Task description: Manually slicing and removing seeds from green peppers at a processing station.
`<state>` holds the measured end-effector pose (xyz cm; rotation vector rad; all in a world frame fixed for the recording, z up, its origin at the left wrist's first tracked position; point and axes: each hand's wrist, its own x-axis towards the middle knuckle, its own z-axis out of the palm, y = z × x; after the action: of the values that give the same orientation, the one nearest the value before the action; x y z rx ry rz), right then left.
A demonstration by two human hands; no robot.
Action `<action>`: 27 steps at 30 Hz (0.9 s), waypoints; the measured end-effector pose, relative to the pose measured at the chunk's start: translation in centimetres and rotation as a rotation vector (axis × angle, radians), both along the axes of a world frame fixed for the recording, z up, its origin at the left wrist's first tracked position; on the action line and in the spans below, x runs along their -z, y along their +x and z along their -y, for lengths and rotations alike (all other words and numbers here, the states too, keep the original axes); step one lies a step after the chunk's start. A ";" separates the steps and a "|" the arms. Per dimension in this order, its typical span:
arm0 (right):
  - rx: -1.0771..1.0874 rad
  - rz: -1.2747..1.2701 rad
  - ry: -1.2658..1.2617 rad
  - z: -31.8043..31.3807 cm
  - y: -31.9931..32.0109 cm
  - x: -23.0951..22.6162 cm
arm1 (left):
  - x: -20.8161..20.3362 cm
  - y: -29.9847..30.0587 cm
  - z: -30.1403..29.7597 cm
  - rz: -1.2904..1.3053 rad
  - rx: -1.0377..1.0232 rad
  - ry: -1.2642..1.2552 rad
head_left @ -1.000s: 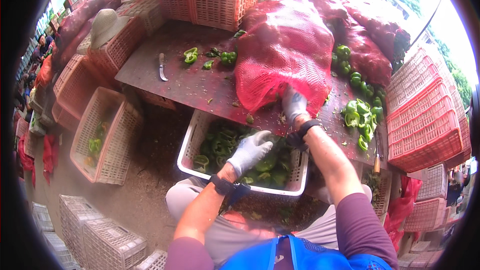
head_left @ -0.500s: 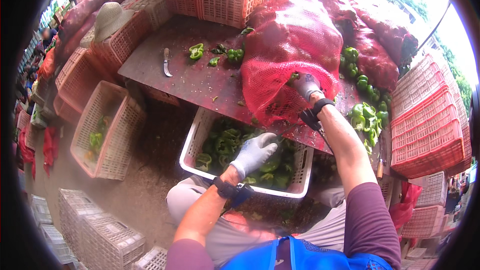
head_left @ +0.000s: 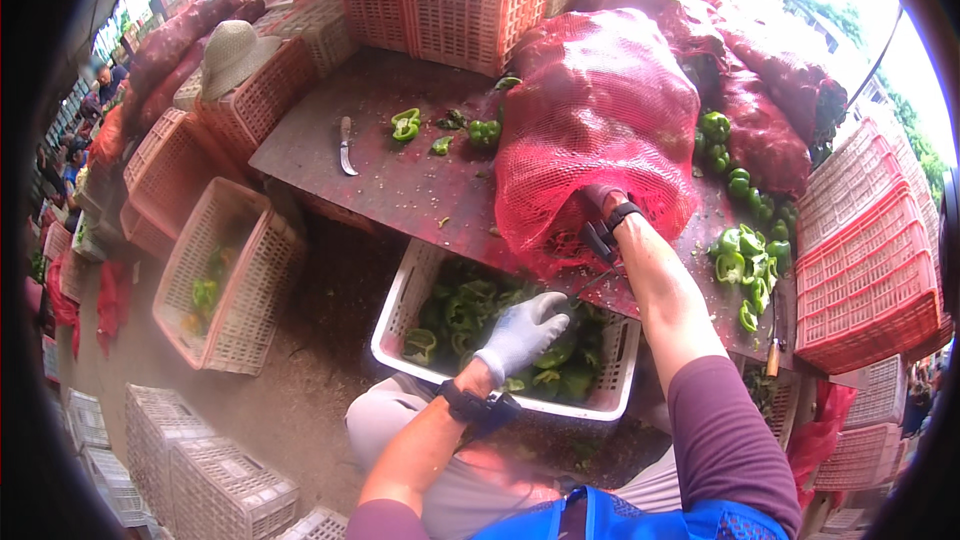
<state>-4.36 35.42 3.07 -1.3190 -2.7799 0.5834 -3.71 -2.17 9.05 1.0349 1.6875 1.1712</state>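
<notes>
My right hand point(head_left: 597, 197) reaches through the mouth of a red mesh sack point(head_left: 600, 90) lying on the table. The netting and the sack's load hide its fingers, so its grip does not show. My left hand point(head_left: 524, 333), in a pale grey glove, hovers above a white crate point(head_left: 385, 330) holding cut green peppers point(head_left: 470, 305). Its fingers bend loosely with the thumb apart, and I see nothing held in them. A thin dark strip shows just beyond those fingertips; I cannot make out what it is.
A knife point(head_left: 346, 147) and pepper pieces point(head_left: 406, 124) lie on the table's left part. At the right are more green peppers point(head_left: 745, 258) and a wooden-handled tool point(head_left: 772, 358). Red crates point(head_left: 868, 258) stack on the right; a pale crate point(head_left: 230, 285) stands at left.
My right hand has gone deeper into the sack; its glove showed earlier, with a bit of green beside it. The whole view has shifted slightly, and my left hand still hovers over the crate.
</notes>
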 end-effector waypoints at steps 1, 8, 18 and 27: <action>-0.038 -0.006 -0.047 0.0 0.6 -0.3 | 0.0 0.1 -0.1 0.004 0.001 0.003; -0.299 -0.289 -0.230 -0.1 10.9 -4.1 | 0.7 0.6 -1.4 0.230 -0.045 -0.009; 0.137 -0.940 -0.805 21.6 19.4 -9.3 | 2.3 5.2 -4.1 0.396 -0.037 0.261; -0.203 -0.759 -0.134 23.6 21.1 -10.8 | 1.7 4.5 -2.8 1.066 0.219 0.246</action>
<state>16.76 11.83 13.87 -0.6193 -2.2601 1.0307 0.76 0.61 7.38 0.5172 0.5928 1.4288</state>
